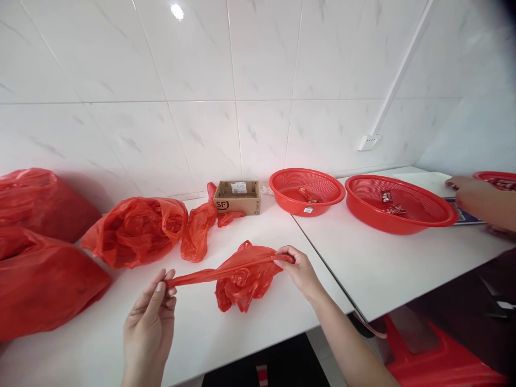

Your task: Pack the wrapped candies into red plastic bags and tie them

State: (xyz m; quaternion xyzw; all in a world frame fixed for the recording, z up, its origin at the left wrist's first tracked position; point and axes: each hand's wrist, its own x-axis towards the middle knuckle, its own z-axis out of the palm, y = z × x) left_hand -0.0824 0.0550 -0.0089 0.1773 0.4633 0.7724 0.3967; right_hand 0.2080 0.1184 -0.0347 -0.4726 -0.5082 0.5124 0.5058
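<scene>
We log the stretched bag (231,271) as bright red, slightly translucent; the bulky bags (48,285) at left show a matching red. The box (242,206) is cardboard brown, with black lettering and a white label (238,187). We record the middle basket (287,203) as red with a fine mesh pattern. The table (193,333) is plain white; the wall tiles (193,48) are white, veined grey. We note a red stool (443,360).
</scene>
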